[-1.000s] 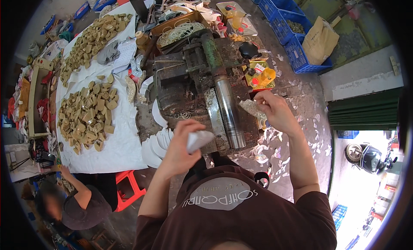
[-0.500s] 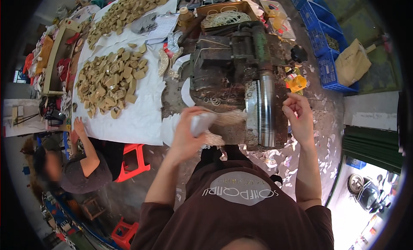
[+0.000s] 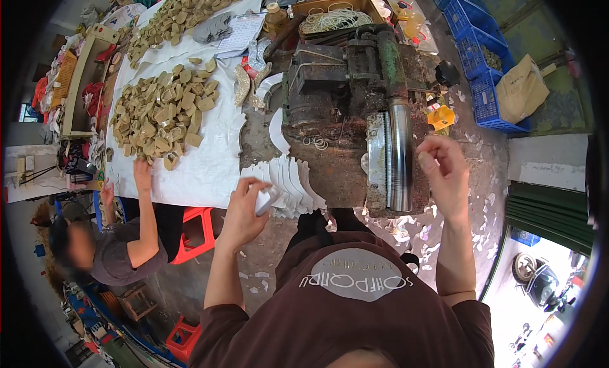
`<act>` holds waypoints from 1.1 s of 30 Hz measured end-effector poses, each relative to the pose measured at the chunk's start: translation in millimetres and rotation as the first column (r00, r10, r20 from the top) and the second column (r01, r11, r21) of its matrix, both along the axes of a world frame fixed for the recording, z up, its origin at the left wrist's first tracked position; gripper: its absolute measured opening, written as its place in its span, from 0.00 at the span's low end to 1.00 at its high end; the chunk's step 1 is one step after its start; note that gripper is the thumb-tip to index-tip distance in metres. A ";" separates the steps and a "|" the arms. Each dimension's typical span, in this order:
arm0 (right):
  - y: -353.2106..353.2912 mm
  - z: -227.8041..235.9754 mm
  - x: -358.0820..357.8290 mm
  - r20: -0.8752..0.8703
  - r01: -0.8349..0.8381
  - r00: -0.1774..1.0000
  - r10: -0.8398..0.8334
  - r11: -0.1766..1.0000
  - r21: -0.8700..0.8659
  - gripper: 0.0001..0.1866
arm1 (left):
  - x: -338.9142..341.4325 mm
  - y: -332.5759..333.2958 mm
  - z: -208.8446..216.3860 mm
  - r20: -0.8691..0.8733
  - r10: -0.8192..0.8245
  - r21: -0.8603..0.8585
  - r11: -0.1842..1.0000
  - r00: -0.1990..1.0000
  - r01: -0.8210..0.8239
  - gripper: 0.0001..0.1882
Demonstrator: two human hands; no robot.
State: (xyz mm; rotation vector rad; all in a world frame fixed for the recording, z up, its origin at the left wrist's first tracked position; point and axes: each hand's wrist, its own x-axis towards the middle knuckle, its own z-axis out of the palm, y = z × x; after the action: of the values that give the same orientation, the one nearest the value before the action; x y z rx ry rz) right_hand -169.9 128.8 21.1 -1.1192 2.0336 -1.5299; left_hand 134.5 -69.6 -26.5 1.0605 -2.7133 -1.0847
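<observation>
My left hand (image 3: 242, 214) is closed around a small bundle of white, thin pieces (image 3: 266, 200), at the left front of the workbench. Right beside it, a fanned row of white curved cut pieces (image 3: 288, 181) lies along the bench's front edge. To the right stands a greasy machine (image 3: 346, 76) with a shiny steel roller (image 3: 399, 155) and a metal plate (image 3: 377, 155) alongside it. My right hand (image 3: 446, 174) hovers just right of the roller, fingers curled in toward the thumb. Whether a small thing sits in that pinch is not visible.
A heap of tan blocks (image 3: 162, 114) covers part of the white sheet (image 3: 219, 136) at left. A co-worker's hand (image 3: 143, 174) is at that heap. Blue crates (image 3: 485, 92) line the right side; a red stool (image 3: 193, 236) stands front left. Loose rings (image 3: 317, 143) lie before the machine.
My left hand has moved left and toward me, away from the roller, with white pieces in it. A pale strip blurred beside it is gone. My right hand barely moved. The co-worker's hand reached the heap.
</observation>
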 end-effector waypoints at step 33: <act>9.3 -21.5 -30.0 -0.339 0.019 0.935 0.106 0.938 0.346 0.04 | -145.8 65.7 20.3 -0.297 -0.178 0.252 0.933 0.938 0.256 0.29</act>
State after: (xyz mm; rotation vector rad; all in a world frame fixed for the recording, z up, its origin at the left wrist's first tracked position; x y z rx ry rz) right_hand -199.9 138.1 -0.4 -1.3539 2.3712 -0.9410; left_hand -11.3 -3.9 -6.2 0.5798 -2.5485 -1.5702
